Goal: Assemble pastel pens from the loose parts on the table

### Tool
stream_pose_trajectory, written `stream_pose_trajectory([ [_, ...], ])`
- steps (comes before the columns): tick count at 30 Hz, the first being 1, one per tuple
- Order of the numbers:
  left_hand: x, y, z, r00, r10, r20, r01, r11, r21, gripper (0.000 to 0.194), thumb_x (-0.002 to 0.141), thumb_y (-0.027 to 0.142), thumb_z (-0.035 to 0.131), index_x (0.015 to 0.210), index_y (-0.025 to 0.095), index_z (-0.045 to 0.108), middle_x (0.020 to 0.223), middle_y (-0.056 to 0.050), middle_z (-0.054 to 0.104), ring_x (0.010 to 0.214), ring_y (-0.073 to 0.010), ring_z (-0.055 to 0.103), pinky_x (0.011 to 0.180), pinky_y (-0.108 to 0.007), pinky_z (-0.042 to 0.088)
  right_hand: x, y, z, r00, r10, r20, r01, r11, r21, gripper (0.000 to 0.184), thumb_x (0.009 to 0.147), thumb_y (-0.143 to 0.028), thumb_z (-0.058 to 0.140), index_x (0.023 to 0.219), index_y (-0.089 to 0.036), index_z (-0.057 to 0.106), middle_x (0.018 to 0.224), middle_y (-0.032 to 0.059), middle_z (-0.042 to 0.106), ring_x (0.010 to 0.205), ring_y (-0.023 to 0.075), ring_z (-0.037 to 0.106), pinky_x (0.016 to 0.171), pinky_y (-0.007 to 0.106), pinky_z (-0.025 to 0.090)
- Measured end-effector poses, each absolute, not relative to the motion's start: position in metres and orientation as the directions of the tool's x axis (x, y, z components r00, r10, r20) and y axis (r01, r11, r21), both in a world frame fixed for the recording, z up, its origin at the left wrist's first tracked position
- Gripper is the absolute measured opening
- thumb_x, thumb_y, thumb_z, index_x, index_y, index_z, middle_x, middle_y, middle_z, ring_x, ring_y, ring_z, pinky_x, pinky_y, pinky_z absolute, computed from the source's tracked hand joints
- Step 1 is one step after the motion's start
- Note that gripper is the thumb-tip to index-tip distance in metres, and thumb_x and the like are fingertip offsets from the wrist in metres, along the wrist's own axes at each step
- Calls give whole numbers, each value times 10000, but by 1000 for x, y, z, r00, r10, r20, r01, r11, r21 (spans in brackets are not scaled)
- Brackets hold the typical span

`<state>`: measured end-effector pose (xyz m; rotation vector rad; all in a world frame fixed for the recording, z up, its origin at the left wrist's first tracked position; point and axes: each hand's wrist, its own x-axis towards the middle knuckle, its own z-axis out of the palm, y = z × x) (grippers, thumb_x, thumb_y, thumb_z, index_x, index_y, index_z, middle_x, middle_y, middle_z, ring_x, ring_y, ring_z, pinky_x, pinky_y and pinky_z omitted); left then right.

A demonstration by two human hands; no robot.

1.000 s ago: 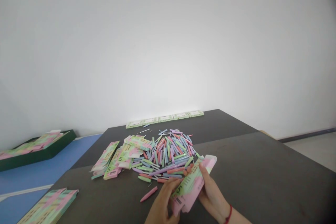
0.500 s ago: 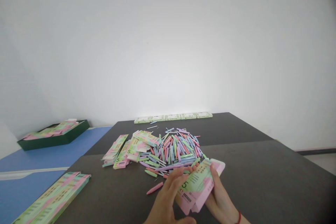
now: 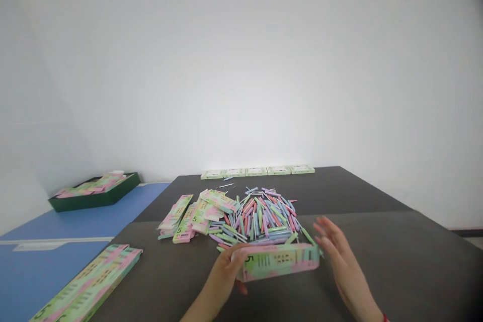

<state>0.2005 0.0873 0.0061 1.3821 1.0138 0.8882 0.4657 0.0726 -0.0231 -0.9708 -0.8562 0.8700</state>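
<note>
My left hand [image 3: 222, 274] grips the left end of a long pink and green carton [image 3: 279, 260] marked with a 5, held sideways just above the dark table [image 3: 377, 261]. My right hand [image 3: 341, 256] is at the carton's right end, fingers spread, touching or just beside it. Right behind the carton lies a heap of pastel pens [image 3: 260, 216] in pink, green, blue and purple.
Flat cartons [image 3: 188, 216] lie left of the heap. A stack of flat cartons [image 3: 90, 287] sits at the table's near left. A row of pale green boxes [image 3: 258, 171] lines the far edge. A dark green tray [image 3: 94, 193] of cartons rests on a blue surface [image 3: 45, 241].
The carton has turned from a slanted flat piece held in both hands to a squared-up box held sideways. My right hand has let go and opened. The view has shifted right.
</note>
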Motion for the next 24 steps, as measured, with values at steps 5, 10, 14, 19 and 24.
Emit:
stream_pose_trajectory([
  [5,191,93,6,517,829,-215,163,151,975,457,828,491,460,991,121,675,746,-89,678,579,-159,626,334,-145,413,464,60,-6,-212,972,101,71,118,-990,398,817,-476,555,1087,-200,652,1070,90,665,975,266,603,857,378,452],
  [10,201,87,3,543,804,-242,252,119,960,554,856,556,376,1091,127,635,718,-96,695,454,-135,611,315,-136,309,426,40,6,-597,796,-105,167,-5,-986,382,663,-249,700,1042,-207,673,993,16,685,937,253,597,793,299,460],
  [14,203,84,2,455,882,-119,135,63,989,544,855,584,371,1029,149,649,795,-73,699,598,-169,634,494,-232,449,415,37,5,-642,755,-132,99,-90,-991,336,662,-250,685,994,-202,697,906,-2,691,879,237,605,774,285,468],
  [19,202,77,13,486,871,77,-208,30,978,417,887,462,412,1156,191,580,1020,-62,659,945,-236,597,836,-346,424,418,41,-2,-636,769,-67,0,-87,-996,289,691,-350,693,924,-180,700,842,11,676,848,223,604,824,312,456],
  [24,209,69,21,574,799,180,-424,102,900,390,852,440,454,1124,188,572,1045,-91,626,934,-257,588,831,-369,413,415,37,-4,-703,704,-96,-23,-158,-987,357,701,-441,687,929,-166,695,803,22,671,792,204,614,792,308,471],
])
